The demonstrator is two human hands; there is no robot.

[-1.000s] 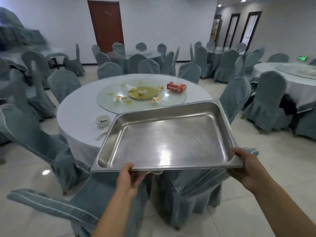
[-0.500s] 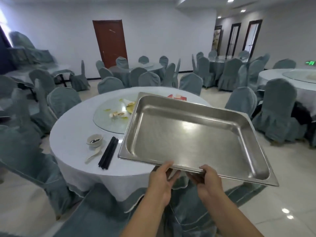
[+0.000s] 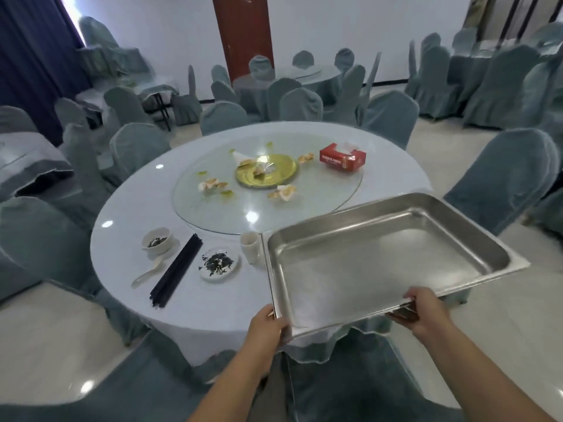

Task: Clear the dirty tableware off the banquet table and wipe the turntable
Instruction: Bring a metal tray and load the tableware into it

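Observation:
An empty steel tray (image 3: pixel 374 263) hangs over the near right edge of the round white table (image 3: pixel 122 208). My left hand (image 3: pixel 265 325) grips its near left corner and my right hand (image 3: pixel 422 309) grips its near rim. On the table's near left lie a small bowl (image 3: pixel 157 240), a white spoon (image 3: pixel 148 273), black chopsticks (image 3: pixel 176 271), a saucer with dark scraps (image 3: pixel 218 264) and a cup (image 3: pixel 250 244). The glass turntable (image 3: pixel 213 214) carries food scraps, crumpled napkins and a gold centre plate (image 3: pixel 266 171).
A red tissue box (image 3: pixel 342 156) sits on the turntable's far right. Grey-covered chairs (image 3: pixel 505 175) ring the table, one right below me (image 3: pixel 146 388). More tables and chairs fill the room behind. Pale tiled floor lies left and right.
The tray has come down and to the right, over the table's near edge. My hands, close together on its near rim, have spread apart. The saucer and cup have come into view.

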